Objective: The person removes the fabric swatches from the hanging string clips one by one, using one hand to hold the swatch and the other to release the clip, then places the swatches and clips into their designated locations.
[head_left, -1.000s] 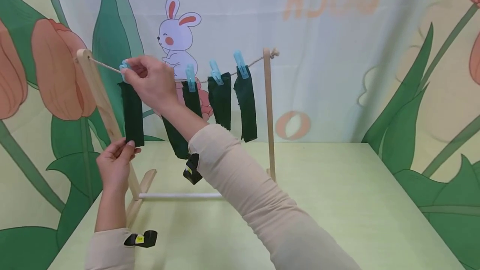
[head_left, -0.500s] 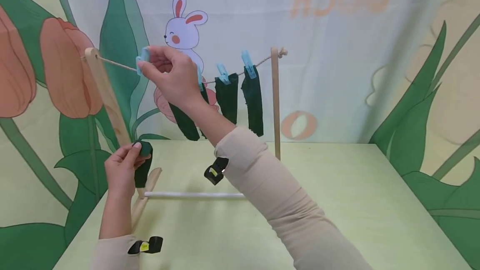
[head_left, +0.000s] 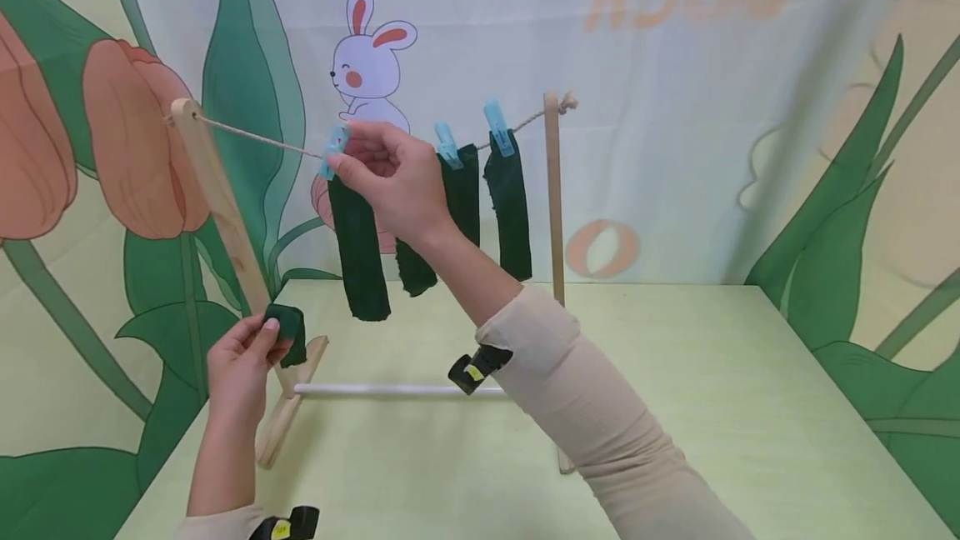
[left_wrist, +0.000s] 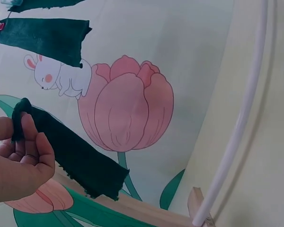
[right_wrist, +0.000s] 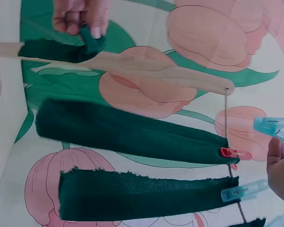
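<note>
My left hand (head_left: 242, 361) pinches one end of a dark green cloth strip (head_left: 288, 333), low beside the left post. The rest of that strip (left_wrist: 83, 153) droops from the fingers in the left wrist view. Between thumb and fingertips, my right hand (head_left: 405, 182) pinches a light blue clothespin (head_left: 335, 152). In the right wrist view this clothespin (right_wrist: 274, 127) is apart from the rope (right_wrist: 226, 116). The nearest hanging green strip (head_left: 360, 252) is fixed to the rope by a red clothespin (right_wrist: 235, 153), which my right hand hides in the head view.
More green strips (head_left: 510, 207) hang farther right under light blue clothespins (head_left: 497, 127). Wooden posts (head_left: 555, 198) carry the rope, with a white rod (head_left: 375, 389) low between them. The stand is on a pale table (head_left: 697, 390), with a printed curtain behind.
The blue clothespin has come off the rope in my right hand, which has moved right. The strip it held has dropped away from the rope and now folds over in my left hand.
</note>
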Demonstrator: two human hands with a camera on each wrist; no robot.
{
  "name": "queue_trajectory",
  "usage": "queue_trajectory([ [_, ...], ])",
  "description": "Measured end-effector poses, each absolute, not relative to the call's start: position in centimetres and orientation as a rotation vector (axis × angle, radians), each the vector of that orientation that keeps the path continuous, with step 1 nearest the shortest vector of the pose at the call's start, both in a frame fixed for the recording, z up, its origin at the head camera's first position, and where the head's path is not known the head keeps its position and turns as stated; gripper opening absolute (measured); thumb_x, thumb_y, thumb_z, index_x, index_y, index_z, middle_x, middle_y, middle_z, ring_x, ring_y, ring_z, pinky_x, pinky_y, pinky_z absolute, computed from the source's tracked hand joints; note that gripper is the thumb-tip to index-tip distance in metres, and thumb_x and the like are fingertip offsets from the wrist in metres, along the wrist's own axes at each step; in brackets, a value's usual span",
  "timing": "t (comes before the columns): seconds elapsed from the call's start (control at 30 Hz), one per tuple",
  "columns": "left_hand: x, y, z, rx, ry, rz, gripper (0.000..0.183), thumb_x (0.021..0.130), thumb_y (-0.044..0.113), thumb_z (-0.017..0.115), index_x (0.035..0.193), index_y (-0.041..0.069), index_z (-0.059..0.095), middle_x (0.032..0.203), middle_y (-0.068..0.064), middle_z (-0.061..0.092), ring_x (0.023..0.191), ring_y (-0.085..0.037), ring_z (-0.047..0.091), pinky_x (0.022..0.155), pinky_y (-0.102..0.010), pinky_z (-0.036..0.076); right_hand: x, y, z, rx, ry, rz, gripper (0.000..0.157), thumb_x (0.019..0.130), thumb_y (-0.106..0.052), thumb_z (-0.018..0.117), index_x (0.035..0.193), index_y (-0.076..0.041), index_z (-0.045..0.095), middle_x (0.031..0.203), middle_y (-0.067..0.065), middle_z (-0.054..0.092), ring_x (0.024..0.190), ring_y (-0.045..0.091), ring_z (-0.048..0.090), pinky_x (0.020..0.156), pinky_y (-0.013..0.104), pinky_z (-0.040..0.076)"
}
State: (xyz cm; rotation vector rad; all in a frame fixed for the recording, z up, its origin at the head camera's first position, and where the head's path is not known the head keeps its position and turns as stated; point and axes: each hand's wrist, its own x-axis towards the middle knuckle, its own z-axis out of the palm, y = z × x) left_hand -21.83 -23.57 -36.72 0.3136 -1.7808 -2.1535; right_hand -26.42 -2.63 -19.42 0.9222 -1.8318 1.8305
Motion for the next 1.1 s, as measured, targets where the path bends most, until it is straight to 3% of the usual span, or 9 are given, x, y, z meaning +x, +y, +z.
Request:
queue_trajectory([
  [0.4, -20.8, -23.6, -39.0, 0.409, -1.866, -2.172, 0.030, 0.096, 0.014, 0.052, 0.122, 0.001, 0.052, 0.113, -0.004, 0.048, 0.076, -0.006, 0.058, 0.073, -0.016, 0.048, -24.7, 0.9, -23.4, 0.859, -1.697, 1.936, 0.030, 0.085, 0.001, 0.065, 0.114, 0.008, 0.059, 0.095, 0.017, 0.062, 0.086, 0.021, 0.060, 0.081, 0.035, 0.050],
  [0.7, -20.6, -22.8, -40.4, 0.378, -1.771, -2.255, 0.016, 0.096, 0.009, 0.050, 0.107, 0.008, 0.061, 0.096, 0.001, 0.057, 0.069, -0.009, 0.058, 0.071, -0.019, 0.049, -23.4, 3.2, -25.7, 0.815, -1.662, 1.946, 0.030, 0.085, 0.002, 0.064, 0.115, 0.007, 0.059, 0.093, 0.015, 0.062, 0.082, 0.019, 0.058, 0.072, 0.026, 0.052],
  [0.9, -20.6, -22.6, -41.5, 0.351, -1.719, -2.269, 0.021, 0.095, 0.004, 0.049, 0.094, 0.016, 0.067, 0.088, 0.001, 0.058, 0.064, -0.010, 0.058, 0.066, -0.020, 0.050, -23.1, 4.9, -27.3, 0.779, -1.667, 1.967, 0.033, 0.085, 0.003, 0.063, 0.117, 0.008, 0.056, 0.094, 0.012, 0.061, 0.082, 0.018, 0.057, 0.071, 0.023, 0.051],
  [1.1, -20.5, -23.0, -42.0, 0.319, -1.780, -2.269, 0.021, 0.095, 0.005, 0.048, 0.099, 0.017, 0.066, 0.090, 0.002, 0.058, 0.068, -0.010, 0.058, 0.069, -0.020, 0.050, -23.2, 6.4, -29.1, 0.678, -1.719, 1.971, 0.035, 0.086, -0.002, 0.065, 0.119, 0.004, 0.058, 0.093, 0.009, 0.060, 0.085, 0.020, 0.056, 0.073, 0.023, 0.051],
])
